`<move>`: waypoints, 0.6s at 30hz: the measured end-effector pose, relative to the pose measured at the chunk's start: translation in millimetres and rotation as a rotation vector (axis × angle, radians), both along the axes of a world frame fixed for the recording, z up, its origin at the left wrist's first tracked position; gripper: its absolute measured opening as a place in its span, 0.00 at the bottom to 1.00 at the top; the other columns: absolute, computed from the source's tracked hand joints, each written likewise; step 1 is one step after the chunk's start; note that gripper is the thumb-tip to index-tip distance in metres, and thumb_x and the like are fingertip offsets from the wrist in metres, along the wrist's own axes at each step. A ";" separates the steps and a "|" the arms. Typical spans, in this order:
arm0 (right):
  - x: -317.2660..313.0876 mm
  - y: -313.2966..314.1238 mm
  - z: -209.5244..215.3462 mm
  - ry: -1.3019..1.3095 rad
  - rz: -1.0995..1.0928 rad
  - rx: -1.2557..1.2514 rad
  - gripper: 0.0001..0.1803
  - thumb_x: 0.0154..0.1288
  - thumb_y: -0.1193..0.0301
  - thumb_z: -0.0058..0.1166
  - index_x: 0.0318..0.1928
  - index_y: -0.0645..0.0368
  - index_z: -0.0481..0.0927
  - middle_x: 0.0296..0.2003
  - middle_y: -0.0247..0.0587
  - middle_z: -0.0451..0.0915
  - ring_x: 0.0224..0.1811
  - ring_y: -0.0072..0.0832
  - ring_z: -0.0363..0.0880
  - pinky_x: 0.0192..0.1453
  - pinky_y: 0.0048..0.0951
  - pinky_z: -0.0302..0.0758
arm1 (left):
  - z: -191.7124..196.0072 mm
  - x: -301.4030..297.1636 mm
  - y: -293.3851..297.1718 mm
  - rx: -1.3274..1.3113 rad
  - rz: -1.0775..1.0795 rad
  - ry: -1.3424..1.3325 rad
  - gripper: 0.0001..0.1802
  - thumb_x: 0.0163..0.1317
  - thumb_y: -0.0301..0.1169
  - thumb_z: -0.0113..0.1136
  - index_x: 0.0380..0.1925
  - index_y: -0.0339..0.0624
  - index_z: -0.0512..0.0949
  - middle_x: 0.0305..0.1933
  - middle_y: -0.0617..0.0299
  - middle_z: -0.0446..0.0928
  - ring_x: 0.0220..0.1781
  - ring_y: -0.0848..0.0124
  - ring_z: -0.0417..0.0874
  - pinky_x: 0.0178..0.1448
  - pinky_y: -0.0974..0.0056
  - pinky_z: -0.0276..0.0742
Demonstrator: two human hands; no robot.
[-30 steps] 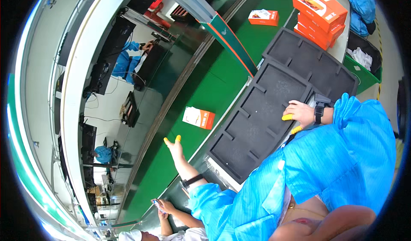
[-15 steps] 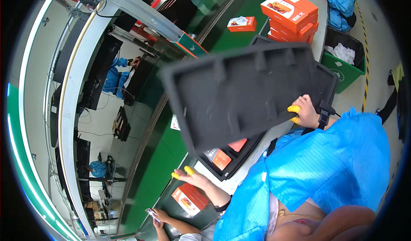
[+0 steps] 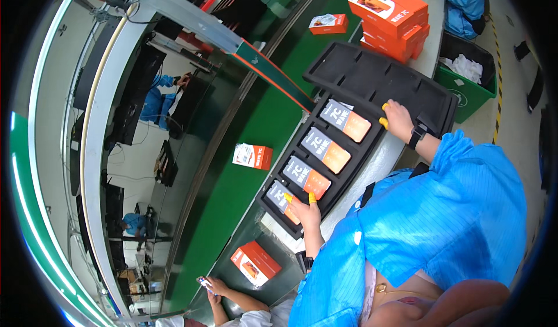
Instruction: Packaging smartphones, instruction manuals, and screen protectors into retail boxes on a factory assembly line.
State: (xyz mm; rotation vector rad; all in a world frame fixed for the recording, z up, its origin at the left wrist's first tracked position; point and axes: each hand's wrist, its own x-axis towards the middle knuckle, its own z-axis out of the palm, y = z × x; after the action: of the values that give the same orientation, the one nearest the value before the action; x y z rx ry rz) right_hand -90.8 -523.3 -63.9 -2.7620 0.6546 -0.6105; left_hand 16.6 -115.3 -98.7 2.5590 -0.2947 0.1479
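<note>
A black tray (image 3: 343,181) lies at an angle in front of me, with several flat grey-and-orange phones (image 3: 327,149) in its compartments. My left hand (image 3: 306,215) is over its near end, at the lowest phone (image 3: 279,202). Yellow finger covers sit on its thumb and a finger, which are spread apart; whether they touch the phone is unclear. My right hand (image 3: 399,121) is open beside the tray's far right end, its yellow-covered fingertips apart. It is nearest to a black tray without phones (image 3: 401,86), which lies beyond the filled one.
Stacked orange boxes (image 3: 389,22) stand at the far right, near a green bin (image 3: 465,88). Single orange boxes lie on the green belt (image 3: 224,202) and the near bench, such as the box (image 3: 256,263). Another person's hands (image 3: 216,287) hold a phone at lower left.
The black tray my right hand held up has been laid down at the far right and let go. My left hand has moved right, onto the filled tray, whose phones now show.
</note>
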 end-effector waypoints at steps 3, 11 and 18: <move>13.8 -12.9 -19.5 0.024 -0.051 -0.062 0.16 0.55 0.62 0.60 0.39 0.60 0.76 0.39 0.45 0.73 0.43 0.40 0.75 0.44 0.39 0.72 | 8.5 -6.0 13.5 0.017 0.050 -0.044 0.47 0.57 0.38 0.64 0.67 0.26 0.48 0.67 0.33 0.55 0.70 0.40 0.54 0.73 0.47 0.49; 7.4 -46.8 -42.8 0.388 -0.043 0.138 0.20 0.63 0.61 0.54 0.49 0.63 0.73 0.47 0.50 0.72 0.47 0.45 0.76 0.49 0.45 0.73 | 2.8 -13.6 82.9 0.260 0.451 0.184 0.41 0.57 0.38 0.60 0.64 0.26 0.53 0.55 0.33 0.70 0.60 0.43 0.71 0.61 0.46 0.66; 36.5 14.4 -0.9 -0.120 0.299 0.153 0.18 0.59 0.67 0.57 0.47 0.65 0.75 0.45 0.50 0.72 0.48 0.47 0.72 0.48 0.42 0.71 | 3.4 -22.1 99.3 0.160 0.473 0.140 0.25 0.55 0.30 0.58 0.53 0.33 0.68 0.46 0.43 0.80 0.48 0.46 0.80 0.53 0.51 0.74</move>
State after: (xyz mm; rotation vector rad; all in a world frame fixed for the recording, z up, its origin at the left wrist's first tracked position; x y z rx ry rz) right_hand -54.3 -509.0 -64.8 -2.5860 0.2436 -0.6239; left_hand -5.5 -16.0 -95.4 2.7371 0.3709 0.1225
